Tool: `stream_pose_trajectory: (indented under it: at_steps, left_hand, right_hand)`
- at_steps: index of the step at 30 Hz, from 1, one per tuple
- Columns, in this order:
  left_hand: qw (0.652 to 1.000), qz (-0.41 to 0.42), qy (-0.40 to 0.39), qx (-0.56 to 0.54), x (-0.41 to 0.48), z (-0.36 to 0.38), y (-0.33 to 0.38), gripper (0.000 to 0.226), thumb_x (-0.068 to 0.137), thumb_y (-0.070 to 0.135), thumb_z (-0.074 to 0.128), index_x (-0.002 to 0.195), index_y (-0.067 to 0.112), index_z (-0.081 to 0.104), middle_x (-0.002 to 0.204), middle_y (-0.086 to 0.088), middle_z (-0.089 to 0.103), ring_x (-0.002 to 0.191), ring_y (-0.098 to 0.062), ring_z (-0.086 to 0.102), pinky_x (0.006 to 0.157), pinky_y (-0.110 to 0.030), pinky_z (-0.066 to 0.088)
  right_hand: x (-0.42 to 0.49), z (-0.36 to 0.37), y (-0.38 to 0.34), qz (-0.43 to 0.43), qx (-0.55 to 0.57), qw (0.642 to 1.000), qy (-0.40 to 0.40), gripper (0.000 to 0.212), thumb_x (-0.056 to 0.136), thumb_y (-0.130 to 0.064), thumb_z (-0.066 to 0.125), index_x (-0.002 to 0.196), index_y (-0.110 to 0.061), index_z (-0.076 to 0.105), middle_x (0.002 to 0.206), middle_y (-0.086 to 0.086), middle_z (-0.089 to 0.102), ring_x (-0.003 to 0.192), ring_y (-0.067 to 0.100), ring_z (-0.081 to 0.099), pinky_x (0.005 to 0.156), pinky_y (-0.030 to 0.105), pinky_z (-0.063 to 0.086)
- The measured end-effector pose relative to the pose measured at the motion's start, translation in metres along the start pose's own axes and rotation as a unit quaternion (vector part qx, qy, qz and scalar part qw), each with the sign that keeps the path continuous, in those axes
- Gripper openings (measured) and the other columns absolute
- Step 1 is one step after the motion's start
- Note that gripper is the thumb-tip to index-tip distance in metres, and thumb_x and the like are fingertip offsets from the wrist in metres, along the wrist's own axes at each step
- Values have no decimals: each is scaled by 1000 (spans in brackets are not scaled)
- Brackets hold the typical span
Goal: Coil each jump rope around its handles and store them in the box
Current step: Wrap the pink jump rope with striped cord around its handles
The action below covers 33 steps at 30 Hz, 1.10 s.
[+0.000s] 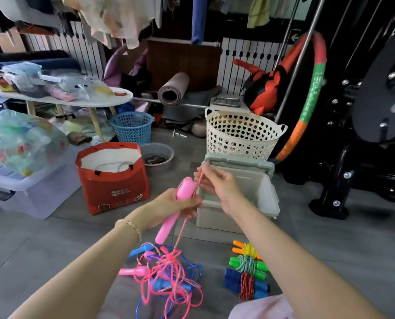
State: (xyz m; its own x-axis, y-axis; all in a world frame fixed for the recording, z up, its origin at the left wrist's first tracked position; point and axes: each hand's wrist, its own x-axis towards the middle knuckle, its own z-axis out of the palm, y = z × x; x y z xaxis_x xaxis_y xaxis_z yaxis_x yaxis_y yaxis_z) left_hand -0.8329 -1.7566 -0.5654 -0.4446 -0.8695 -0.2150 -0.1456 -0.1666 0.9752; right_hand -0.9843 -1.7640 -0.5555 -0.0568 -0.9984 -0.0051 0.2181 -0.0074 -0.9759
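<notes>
Clutter rings the work spot on the grey floor [54,240]: red bag [113,178] to the left, blue basket [132,126] and grey bowl [156,154] behind it, cream basket [242,134] right behind the box [235,217], rolled mat [173,89] further back, clear bin [37,192] at far left, hoop [311,97] and black gym frame [352,157] on the right. A white tabletop [77,101] in the back left carries bags and small stuff, too blurred to name.

Left hand [171,208] is wrapped around a pair of pink handles [175,208], fingers closed on the middle, one end up, the other pointing down. Right hand [219,183] pinches the red-and-white rope [197,183] just above the handles, thumb and fingers pressed on the strand; both hands sit in front of the box, which stands open with its lid [237,163] tipped up behind — the right forearm covers part of the near wall, and the inside cannot be made out.

Rope trails down from the handles into a loose tangle [168,279] of pink, blue and striped ropes with pink and blue handles mixed in — which strand belongs to which is hard to tell. Just right of it lie three coiled ropes [247,270] side by side: orange, green, blue handles. A pink garment at the bottom edge is cut off.
</notes>
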Motion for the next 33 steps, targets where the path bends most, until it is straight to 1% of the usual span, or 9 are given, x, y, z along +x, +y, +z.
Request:
stream_pose_trajectory:
  at_steps: [2,7,11,14,17,20,23,29,33]
  left_hand:
    - [996,27,51,-61,1,2,9,10,90,9,62,83,2,60,65,-2,67,54,-10,63,59,-19,55]
    - [955,74,126,-257,-5,-5,42,19,93,12,58,73,9,56,56,2,58,45,-4,57,48,-14,49]
    - [883,137,175,-414,-8,-26,62,10,93,12,57,84,11,54,59,3,58,50,-5,59,53,-14,52]
    - [912,134,193,-336,-8,-36,49,6,94,15,57,94,10,59,79,0,71,58,-5,65,58,-15,54]
    - [967,61,146,-198,-3,-39,21,9,91,16,60,97,11,64,103,-10,70,68,-12,66,63,-21,55]
    - [999,-8,36,1,-5,-37,2,24,88,24,65,101,4,66,90,-10,70,65,-14,61,63,-22,53]
    - [998,29,0,63,-7,-30,4,14,88,17,65,90,4,68,86,-10,73,58,-9,61,59,-18,51]
    - [992,82,100,7,-7,-38,13,16,90,15,63,88,-1,67,77,-12,68,56,-13,53,52,-18,44]
    - [990,83,115,1,-11,-41,16,23,90,19,63,69,8,61,49,1,52,44,-8,46,51,-18,42]
  right_hand:
    - [0,4,-3,2,43,999,6,14,93,-19,55,88,-12,66,77,-2,73,70,10,68,64,18,55]
    - [-8,22,9,153,55,972,-172,44,97,-48,30,96,-17,62,84,-2,66,79,9,64,85,25,48]
    - [-16,18,30,213,-122,933,-264,42,97,-40,43,114,-7,63,98,2,69,94,11,64,98,28,44]
    - [-17,10,34,175,-196,932,-251,31,99,-17,45,114,5,60,94,8,68,74,2,67,75,15,53]
    - [-11,14,17,105,-101,976,-162,21,98,-18,46,95,-9,65,78,-4,73,69,1,68,70,15,54]
    - [-2,18,-4,31,14,996,-80,19,97,-20,47,93,-15,65,75,-9,73,72,1,69,67,15,54]
    - [0,20,-13,9,76,996,-51,18,96,-23,49,95,-15,65,82,-5,74,77,6,70,70,18,55]
    - [-7,26,-1,100,-59,981,-157,30,95,-42,44,108,-21,62,99,-1,68,85,9,64,81,25,51]
    - [-12,25,12,136,-174,943,-250,32,91,-49,50,106,-24,65,93,-3,61,76,8,54,72,21,43]
